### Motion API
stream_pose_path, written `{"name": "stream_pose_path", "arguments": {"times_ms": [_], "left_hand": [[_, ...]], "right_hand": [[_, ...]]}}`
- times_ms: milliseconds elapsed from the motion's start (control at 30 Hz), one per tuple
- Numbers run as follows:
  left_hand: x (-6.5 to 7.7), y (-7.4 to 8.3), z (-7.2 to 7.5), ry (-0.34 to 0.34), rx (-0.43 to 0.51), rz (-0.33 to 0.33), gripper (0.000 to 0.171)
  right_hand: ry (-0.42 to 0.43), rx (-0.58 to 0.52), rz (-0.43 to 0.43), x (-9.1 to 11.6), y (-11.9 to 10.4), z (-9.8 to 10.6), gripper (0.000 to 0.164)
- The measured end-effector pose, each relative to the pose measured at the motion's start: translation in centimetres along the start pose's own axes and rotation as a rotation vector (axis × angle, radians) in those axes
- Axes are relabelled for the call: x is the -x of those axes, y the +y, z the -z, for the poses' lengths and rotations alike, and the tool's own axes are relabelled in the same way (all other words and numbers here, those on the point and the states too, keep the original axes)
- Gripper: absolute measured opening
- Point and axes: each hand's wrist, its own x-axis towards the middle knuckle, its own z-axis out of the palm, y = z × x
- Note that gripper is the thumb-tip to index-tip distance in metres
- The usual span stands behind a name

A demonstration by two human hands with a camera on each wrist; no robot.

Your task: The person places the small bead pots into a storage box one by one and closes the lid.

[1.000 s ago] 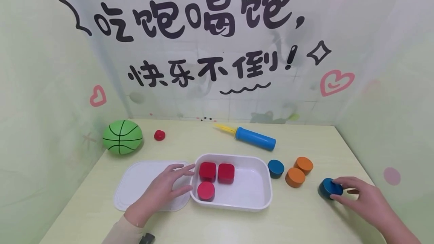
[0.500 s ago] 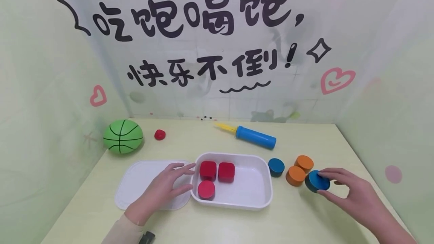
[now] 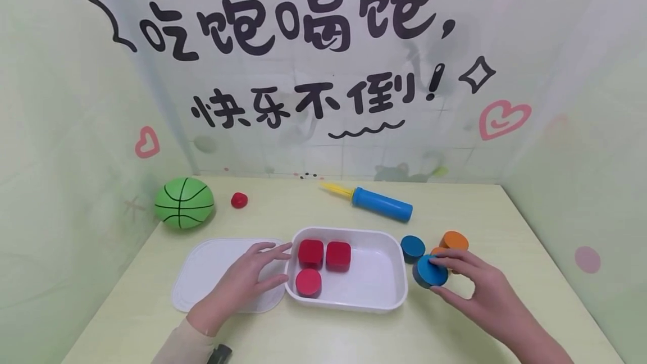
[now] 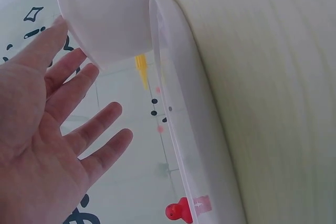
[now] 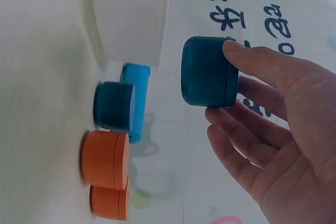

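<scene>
My right hand [image 3: 487,291] pinches a small blue round lidded jar [image 3: 431,271] between thumb and fingers. In the right wrist view this jar [image 5: 205,74] is held up off the table, its lid seam towards the palm. It overlaps the nearer orange jar in the head view. A white rectangular box [image 3: 374,280] stands left of it, with two red square jars [image 3: 338,254] and one red round jar [image 3: 308,282] along its left and back. My left hand [image 3: 240,280] is spread with relaxed fingers, fingertips right at the box's left rim, above a flat white lid [image 3: 202,268].
Another blue round jar [image 3: 413,248] stands just right of the box, beside two orange round jars [image 3: 455,242]. Behind lie a blue hand pump [image 3: 381,204] with a yellow nozzle, a small red rubber duck [image 4: 181,211] and a green ball [image 3: 184,203]. Printed walls enclose the table.
My right hand has lifted the blue jar from the table's right side and carried it left, past the orange jars towards the box. The left hand has stayed in place.
</scene>
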Motion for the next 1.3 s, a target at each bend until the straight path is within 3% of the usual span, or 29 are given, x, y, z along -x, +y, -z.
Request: {"name": "stream_pose_path", "arguments": {"times_ms": [300, 567, 767, 1100, 1300], "left_hand": [[0.1, 0.1, -0.1, 0.010, -0.001, -0.012, 0.059], [0.0, 0.2, 0.1, 0.010, -0.014, 0.000, 0.056], [0.1, 0.1, 0.1, 0.005, -0.011, 0.013, 0.057], [0.2, 0.1, -0.1, 0.016, -0.003, 0.012, 0.057], [0.1, 0.2, -0.2, 0.013, 0.004, 0.006, 0.058]], "right_hand": [[-0.111, -0.043, 0.026, -2.0, -1.8, -2.2, 0.053], [-0.320, -0.097, 0.002, -4.2, -3.7, -4.5, 0.045], [-0.477, -0.178, -0.040, -5.8, -3.5, -6.5, 0.041], [-0.641, -0.191, -0.056, -7.4, -4.1, -9.3, 0.049], [-0.683, -0.161, -0.022, -8.1, -4.4, -10.3, 0.049]]}}
